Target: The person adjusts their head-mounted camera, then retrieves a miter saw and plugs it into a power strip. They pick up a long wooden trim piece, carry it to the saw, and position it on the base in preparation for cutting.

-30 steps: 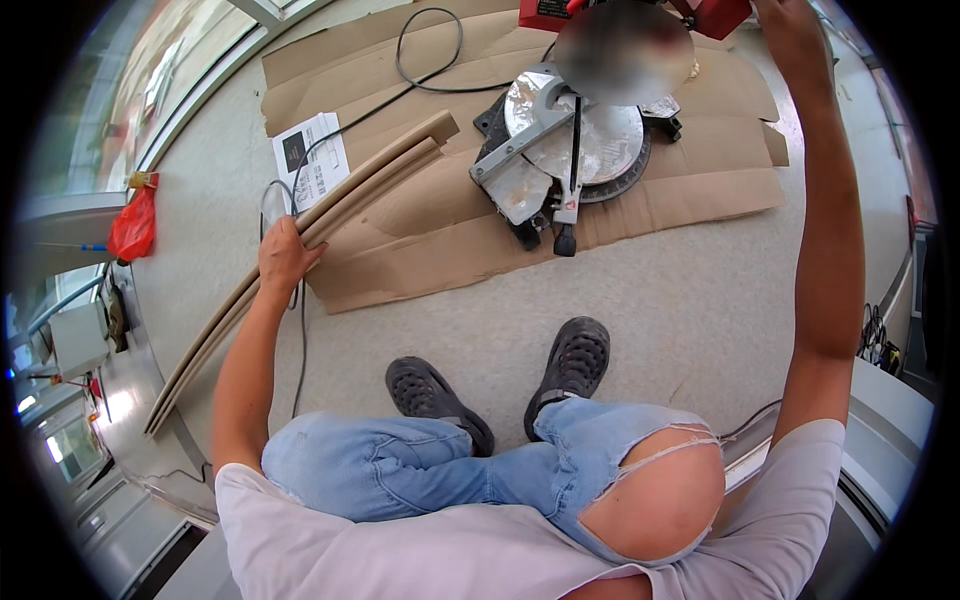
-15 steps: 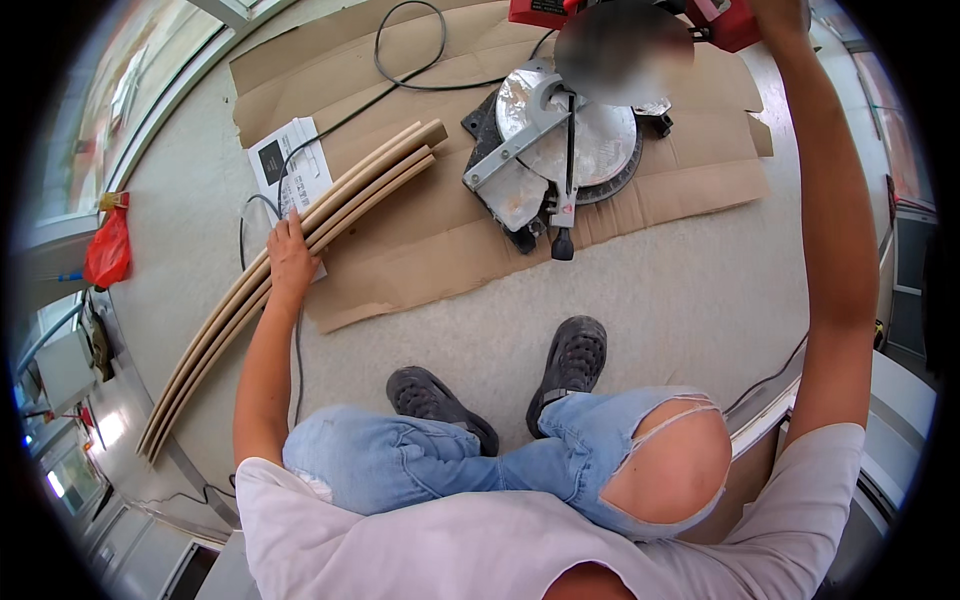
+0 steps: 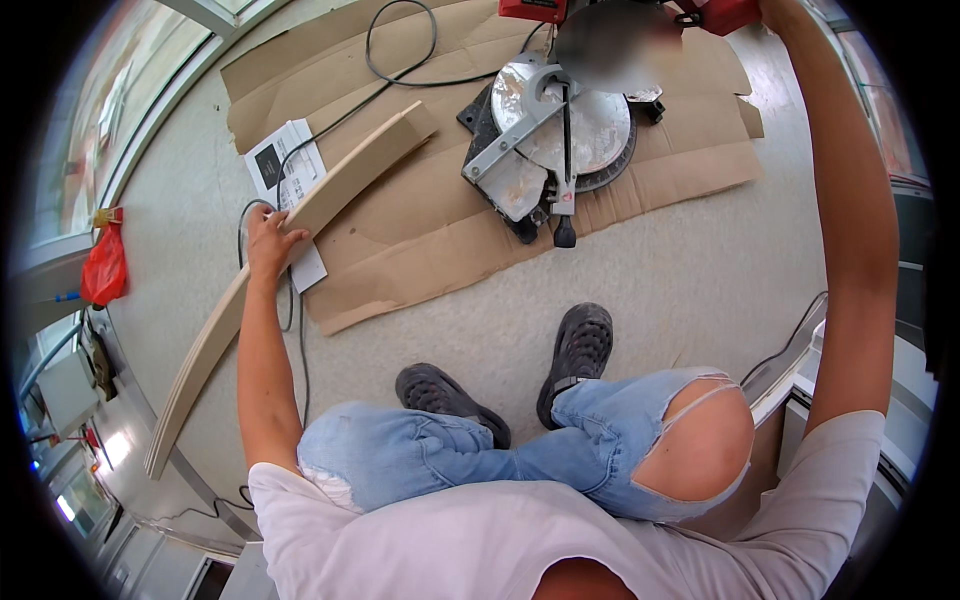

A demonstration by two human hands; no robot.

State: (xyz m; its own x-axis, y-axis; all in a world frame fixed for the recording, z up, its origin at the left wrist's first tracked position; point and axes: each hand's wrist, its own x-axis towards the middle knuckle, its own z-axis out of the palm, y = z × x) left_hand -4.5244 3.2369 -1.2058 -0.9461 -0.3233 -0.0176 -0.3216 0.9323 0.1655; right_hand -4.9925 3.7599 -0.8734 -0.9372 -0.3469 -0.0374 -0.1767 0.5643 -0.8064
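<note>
My left hand point(image 3: 270, 240) grips a bundle of long, pale wooden strips point(image 3: 355, 175), its thumb across their broad face. The strips curve from the floor at the lower left up onto the cardboard, and they lie close together. Beyond my feet stands a miter saw point(image 3: 585, 135) with a round silver table, a black base and a red upper body. At the top right edge, my right hand point(image 3: 782, 12) is wrapped round the saw's red handle point(image 3: 728, 14); part of the hand is cut off. The blade area is blurred.
Flattened cardboard point(image 3: 400, 260) lies under the saw and the strips' far end. A black cable point(image 3: 345, 118) loops across it, over a printed sheet point(image 3: 285, 160) beside the strips. A red plastic bag point(image 3: 104, 265) hangs at the left. My black shoes point(image 3: 582, 345) are on the floor.
The wooden strips, fanned apart before, have come together and now show a broad face. My left hand has shifted slightly left and down on them. My right hand stays at the saw handle.
</note>
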